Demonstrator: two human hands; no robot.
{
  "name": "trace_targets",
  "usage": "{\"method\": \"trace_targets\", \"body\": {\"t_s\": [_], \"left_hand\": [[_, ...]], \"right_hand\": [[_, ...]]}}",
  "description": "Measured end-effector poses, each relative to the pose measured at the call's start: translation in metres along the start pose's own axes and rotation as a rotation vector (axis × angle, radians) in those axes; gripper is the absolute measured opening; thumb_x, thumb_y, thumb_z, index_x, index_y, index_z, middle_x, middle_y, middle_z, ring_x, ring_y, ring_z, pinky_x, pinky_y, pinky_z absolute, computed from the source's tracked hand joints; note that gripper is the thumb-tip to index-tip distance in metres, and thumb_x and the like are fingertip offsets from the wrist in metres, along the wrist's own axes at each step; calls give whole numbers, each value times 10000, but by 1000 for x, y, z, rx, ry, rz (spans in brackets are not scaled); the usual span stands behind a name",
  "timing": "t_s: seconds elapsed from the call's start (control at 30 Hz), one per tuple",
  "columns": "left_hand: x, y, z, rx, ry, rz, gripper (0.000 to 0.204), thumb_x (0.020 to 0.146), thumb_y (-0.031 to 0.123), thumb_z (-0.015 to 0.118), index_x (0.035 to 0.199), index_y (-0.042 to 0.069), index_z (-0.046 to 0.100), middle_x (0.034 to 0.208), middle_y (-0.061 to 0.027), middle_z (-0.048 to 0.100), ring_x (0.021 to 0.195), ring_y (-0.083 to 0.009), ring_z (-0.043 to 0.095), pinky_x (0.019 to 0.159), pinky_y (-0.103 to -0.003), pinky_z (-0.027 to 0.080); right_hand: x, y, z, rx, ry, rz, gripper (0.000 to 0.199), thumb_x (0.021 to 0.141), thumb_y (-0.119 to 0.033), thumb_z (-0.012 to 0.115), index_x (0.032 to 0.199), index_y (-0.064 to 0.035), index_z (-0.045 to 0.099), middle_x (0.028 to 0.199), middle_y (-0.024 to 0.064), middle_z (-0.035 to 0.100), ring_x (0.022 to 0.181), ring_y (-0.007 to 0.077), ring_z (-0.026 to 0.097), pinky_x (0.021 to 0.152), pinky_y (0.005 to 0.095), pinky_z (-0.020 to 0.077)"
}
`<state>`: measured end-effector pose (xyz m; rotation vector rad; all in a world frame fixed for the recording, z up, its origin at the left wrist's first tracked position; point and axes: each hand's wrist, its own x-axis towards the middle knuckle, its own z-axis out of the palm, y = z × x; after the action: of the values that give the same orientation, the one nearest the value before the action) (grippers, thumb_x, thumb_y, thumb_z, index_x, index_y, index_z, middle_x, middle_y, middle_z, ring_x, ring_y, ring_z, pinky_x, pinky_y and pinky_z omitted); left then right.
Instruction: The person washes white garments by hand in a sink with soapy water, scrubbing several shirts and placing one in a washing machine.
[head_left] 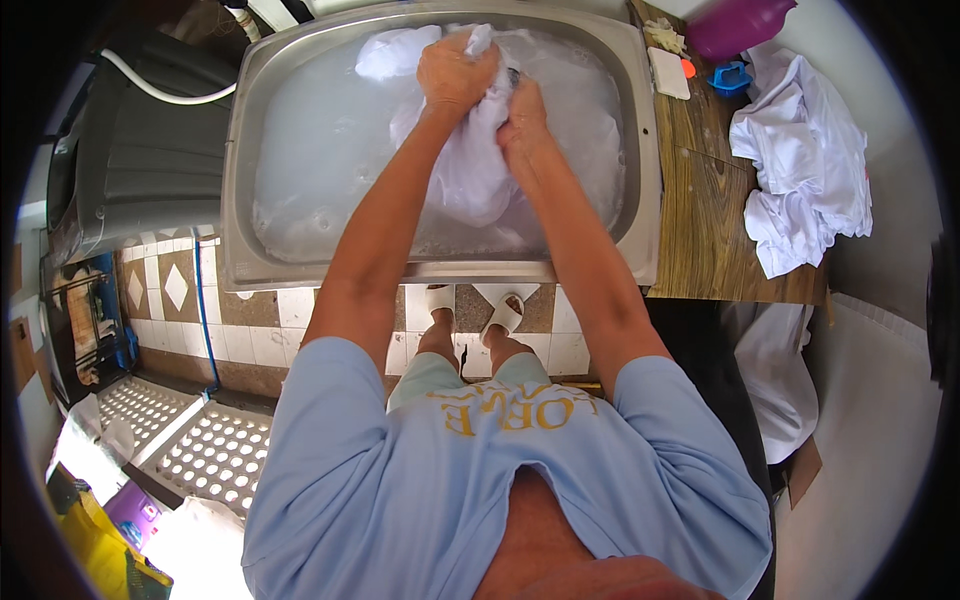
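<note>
At the bottom of the frame a pale blue shirt (430, 480) fills the view, with both forearms running up to the steel sink (240, 150) at the top. There the left hand (455, 72) and right hand (522, 120) are clenched around a bunched white cloth (470, 170), which hangs between and below them into cloudy water. At upper right, more white garments (800, 160) lie on a wooden counter (705, 210).

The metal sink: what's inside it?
The metal sink holds cloudy, soapy water and a white garment, gripped by the left hand and right hand. The cloth's lower part sinks into the water; the sink's bottom and anything lying there are hidden.
</note>
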<state>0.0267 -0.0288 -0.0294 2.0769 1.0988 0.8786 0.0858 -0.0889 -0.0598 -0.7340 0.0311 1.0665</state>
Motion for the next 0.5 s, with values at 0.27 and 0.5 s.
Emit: {"method": "trace_targets", "body": {"t_s": [0.27, 0.5], "left_hand": [[-37, 23, 11, -348, 76, 265, 202, 671, 259, 661, 746, 73, 640, 658, -150, 624, 640, -346, 612, 585, -397, 479], [50, 21, -45, -841, -111, -196, 194, 767, 232, 675, 796, 49, 616, 697, -43, 586, 575, -133, 542, 539, -292, 432]], "right_hand": [[22, -2, -50, -48, -159, -65, 327, 901, -355, 470, 1013, -66, 571, 950, 73, 605, 866, 216, 600, 788, 359, 503], [-92, -88, 25, 156, -510, 18, 435, 866, -356, 559, 1154, -30, 539, 1166, 133, 565, 1054, 273, 548, 961, 384, 413]]}}
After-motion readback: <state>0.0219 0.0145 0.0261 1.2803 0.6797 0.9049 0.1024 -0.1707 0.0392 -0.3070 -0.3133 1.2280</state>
